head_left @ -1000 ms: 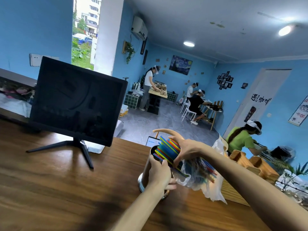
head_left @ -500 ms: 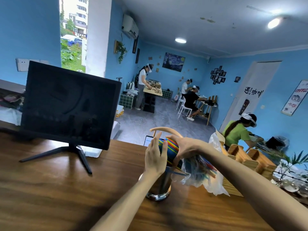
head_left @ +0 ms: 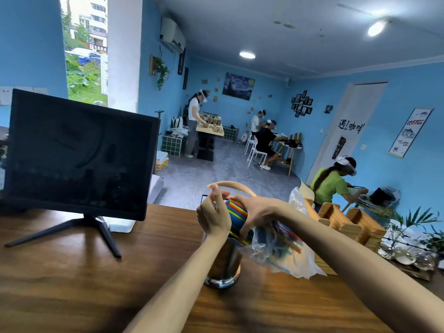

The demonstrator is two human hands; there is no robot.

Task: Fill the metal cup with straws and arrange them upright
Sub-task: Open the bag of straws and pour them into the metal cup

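A shiny metal cup (head_left: 224, 265) stands upright on the wooden counter (head_left: 72, 280). A tight bundle of coloured straws (head_left: 236, 212) rises out of its mouth. My left hand (head_left: 213, 216) wraps the bundle's left side, fingers curled round it, thumb up. My right hand (head_left: 252, 212) grips the bundle from the right. Under my right wrist hangs a clear plastic bag (head_left: 283, 251) with more straws inside it. Both hands hide the cup's rim.
A dark monitor (head_left: 79, 155) on a splayed stand occupies the counter's left. Wooden boxes (head_left: 343, 222) and potted plants (head_left: 413, 224) sit at the right end. A curved chair back (head_left: 230, 186) shows behind the counter. People work at tables farther back.
My left hand left the cup's side and rose to clasp the straws. The bundle has swung from a slant to nearly upright, and the cup stands free on the counter.
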